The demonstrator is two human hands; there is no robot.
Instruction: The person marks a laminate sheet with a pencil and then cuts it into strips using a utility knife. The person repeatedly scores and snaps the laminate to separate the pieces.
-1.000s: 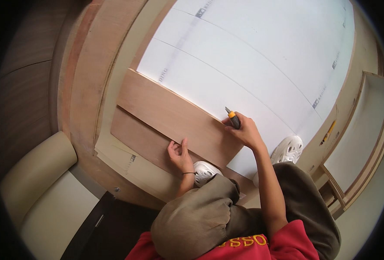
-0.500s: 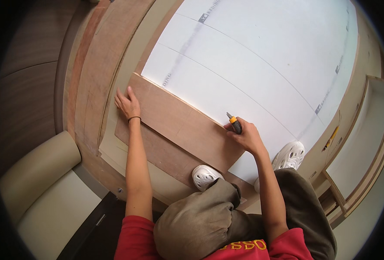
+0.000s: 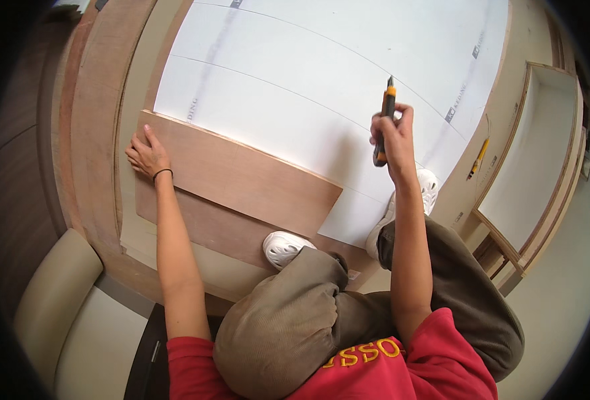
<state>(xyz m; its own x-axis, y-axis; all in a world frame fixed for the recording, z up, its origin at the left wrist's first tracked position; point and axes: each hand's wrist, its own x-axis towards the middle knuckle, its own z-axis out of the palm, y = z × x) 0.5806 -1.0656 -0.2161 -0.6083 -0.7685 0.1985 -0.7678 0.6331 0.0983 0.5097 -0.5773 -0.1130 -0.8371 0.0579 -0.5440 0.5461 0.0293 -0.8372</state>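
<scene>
My left hand (image 3: 148, 156) is at the left end of a brown plywood board (image 3: 238, 175), fingers bent around its end and thumb lying along the top. The board lies slanted across the near part of a white sheet (image 3: 268, 100) marked with thin curved-looking lines. Raised above the sheet, my right hand (image 3: 395, 137) grips a black-and-orange utility knife (image 3: 387, 110), its tip pointing away from me. A shadow falls on the sheet beside that hand. Beneath the near side of the board is another brown wooden panel (image 3: 208, 225).
My white clogs (image 3: 286, 249) stand close to the board and the sheet's near edge. To the right lie a yellow cutter (image 3: 479, 159) and a wood-framed tray-like box (image 3: 532, 147). Long wooden strips (image 3: 95, 120) run along the left, above a beige cushioned seat (image 3: 58, 287).
My right hand has lifted off the board's right end and moved away from me with the knife. My left hand stays at the left end. The whole view has shifted.
</scene>
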